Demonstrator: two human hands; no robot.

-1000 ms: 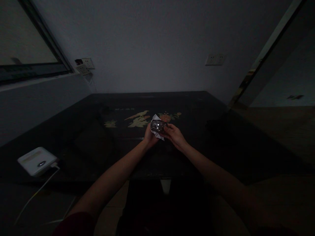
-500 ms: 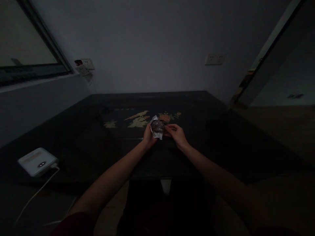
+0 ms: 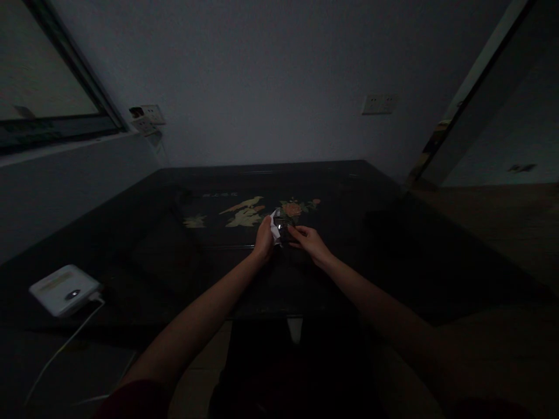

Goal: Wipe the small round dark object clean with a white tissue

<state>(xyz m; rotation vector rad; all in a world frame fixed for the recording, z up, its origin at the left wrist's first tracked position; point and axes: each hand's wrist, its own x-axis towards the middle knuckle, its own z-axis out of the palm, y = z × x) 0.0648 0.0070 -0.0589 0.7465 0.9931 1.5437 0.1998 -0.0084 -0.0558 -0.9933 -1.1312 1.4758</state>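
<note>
Dark glossy object [image 3: 283, 223]: small, smooth-looking, with one sharp bright highlight; outline partly hidden by fingers, material too dim to tell. Location: between the two hands, above the middle of the table.

White sheet [image 3: 275, 227]: thin, creased, with an angular edge; paper or cloth, cannot tell. Lies against the object's left side.

Left hand [image 3: 264, 238]: bare, curled and clamped on the sheet, with the object beside it.

Right hand [image 3: 310, 242]: bare, thumb and fingers together on the object's right edge.

Table [image 3: 349, 185]: broad, black, faintly reflective top. Inlaid or printed ornament: pale bird [image 3: 243, 210], reddish flower [image 3: 292, 209] with green leaves, a short row of pale characters.

White box [image 3: 65, 289]: squarish, rounded corners, smooth casing, small dark oval on top; near the table's left front. White cable [image 3: 61, 348] attached, trailing down over the front.

Room: dimly lit. Plain pale wall [image 3: 262, 81]; double wall socket [image 3: 380, 104] at right; dark-framed window [image 3: 48, 58] at left; wood-toned floor [image 3: 493, 221] beyond the table at right.
</note>
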